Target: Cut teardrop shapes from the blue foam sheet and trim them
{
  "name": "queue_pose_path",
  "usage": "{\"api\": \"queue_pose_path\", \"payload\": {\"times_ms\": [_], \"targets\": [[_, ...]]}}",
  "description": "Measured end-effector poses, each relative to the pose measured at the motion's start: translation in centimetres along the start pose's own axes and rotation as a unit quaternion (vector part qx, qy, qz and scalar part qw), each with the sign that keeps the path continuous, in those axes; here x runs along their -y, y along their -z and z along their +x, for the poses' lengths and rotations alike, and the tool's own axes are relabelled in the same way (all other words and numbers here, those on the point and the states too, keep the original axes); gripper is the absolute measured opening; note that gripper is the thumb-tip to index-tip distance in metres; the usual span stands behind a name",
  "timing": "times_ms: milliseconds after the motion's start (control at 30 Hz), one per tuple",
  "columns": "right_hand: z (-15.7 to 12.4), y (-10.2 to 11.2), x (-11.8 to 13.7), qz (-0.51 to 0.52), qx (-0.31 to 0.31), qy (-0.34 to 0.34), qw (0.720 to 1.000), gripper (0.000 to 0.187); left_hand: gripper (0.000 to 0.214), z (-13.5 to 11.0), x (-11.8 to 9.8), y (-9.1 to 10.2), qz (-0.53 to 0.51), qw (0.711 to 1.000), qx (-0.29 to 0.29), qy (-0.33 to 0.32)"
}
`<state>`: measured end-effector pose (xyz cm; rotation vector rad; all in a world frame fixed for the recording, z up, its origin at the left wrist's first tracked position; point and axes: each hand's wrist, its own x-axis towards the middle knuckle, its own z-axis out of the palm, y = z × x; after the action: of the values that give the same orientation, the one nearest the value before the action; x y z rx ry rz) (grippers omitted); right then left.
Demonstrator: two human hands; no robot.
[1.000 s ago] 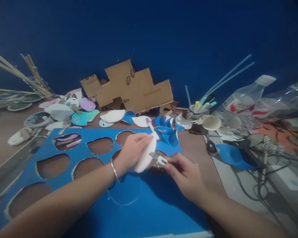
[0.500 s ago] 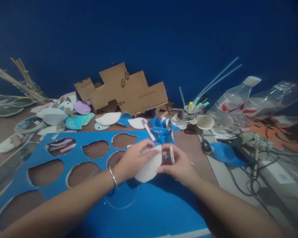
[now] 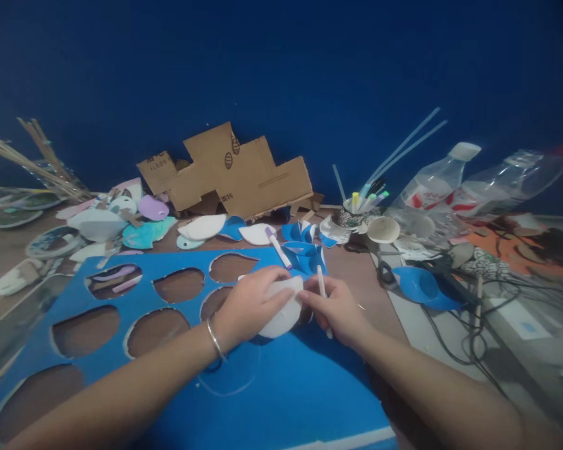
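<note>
My left hand [image 3: 253, 299] grips a white rounded cut-out piece [image 3: 284, 317] from its left side, thumb across the top. A slim white pen-like stick [image 3: 321, 281] stands nearly upright between the fingers of my right hand [image 3: 340, 309]. Thumb and fingertips of that hand meet the right edge of the white piece. Both hands are over a blue board [image 3: 309, 387] with several leaf-shaped holes cut through it and a pale curved outline drawn near my left wrist. Just beyond the hands lies a white marker with purple ends [image 3: 279, 249].
Behind the board lie white and blue leaf-shaped cut-outs [image 3: 258, 234] and a large piece of brown cardboard [image 3: 244, 172]. On the right are a pen cup [image 3: 349, 217], plastic bottles [image 3: 431, 181] and tangled black cables [image 3: 471, 344]. Wooden sticks [image 3: 47, 156] stand at far left.
My right hand has turned and closed in, so its fingertips now touch the white piece. The white stick has tilted with it. The white piece has risen slightly.
</note>
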<state>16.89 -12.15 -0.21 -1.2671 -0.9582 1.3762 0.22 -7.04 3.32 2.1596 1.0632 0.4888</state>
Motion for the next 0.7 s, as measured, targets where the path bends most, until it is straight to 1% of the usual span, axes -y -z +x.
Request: {"api": "queue_pose_path", "payload": {"times_ms": [100, 133, 233, 300, 333, 433, 467, 533, 600, 633, 667, 700], "targets": [[0.0, -0.2, -0.3, 0.004, -0.025, 0.003, 1.0, 0.02, 0.061, -0.1, -0.1, -0.2, 0.005, 1.0, -0.003, -0.007], [0.0, -0.2, -0.3, 0.006, -0.031, 0.005, 0.999, 0.021, 0.062, -0.1, -0.1, -0.2, -0.017, 1.0, -0.008, 0.004], [0.2, -0.2, -0.6, 0.017, -0.044, 0.014, 0.999, 0.024, 0.041, 0.4, 0.5, 0.1, -0.134, 0.989, -0.032, 0.047], [0.3, -0.2, -0.9, 0.029, -0.056, 0.022, 0.998, 0.026, 0.032, 1.0, 1.3, 0.3, -0.195, 0.978, -0.049, 0.063], [0.4, -0.1, -1.0, 0.037, -0.064, 0.026, 0.997, 0.027, 0.031, 1.3, 1.8, 0.4, -0.217, 0.972, -0.064, 0.069], [0.6, 0.0, -1.3, 0.057, -0.084, 0.03, 0.994, 0.028, 0.044, 1.9, 2.8, 0.7, -0.265, 0.952, -0.128, 0.08], [0.6, 0.0, -1.3, 0.061, -0.088, 0.029, 0.994, 0.028, 0.046, 1.9, 2.9, 0.8, -0.275, 0.948, -0.139, 0.077], [0.6, 0.0, -1.4, 0.062, -0.094, 0.029, 0.993, 0.028, 0.046, 1.7, 2.5, 0.7, -0.279, 0.949, -0.132, 0.063], [0.5, -0.1, -1.4, 0.06, -0.097, 0.029, 0.993, 0.028, 0.061, 1.2, 1.9, 0.5, -0.267, 0.956, -0.104, 0.055], [0.5, -0.1, -1.5, 0.059, -0.098, 0.03, 0.993, 0.028, 0.062, 1.1, 1.8, 0.3, -0.27, 0.956, -0.092, 0.066], [0.5, -0.1, -1.5, 0.06, -0.099, 0.031, 0.993, 0.029, 0.058, 1.0, 1.7, 0.1, -0.288, 0.95, -0.083, 0.086], [0.5, -0.2, -1.4, 0.061, -0.099, 0.031, 0.993, 0.029, 0.05, 1.0, 1.8, -0.1, -0.319, 0.938, -0.08, 0.11]]}}
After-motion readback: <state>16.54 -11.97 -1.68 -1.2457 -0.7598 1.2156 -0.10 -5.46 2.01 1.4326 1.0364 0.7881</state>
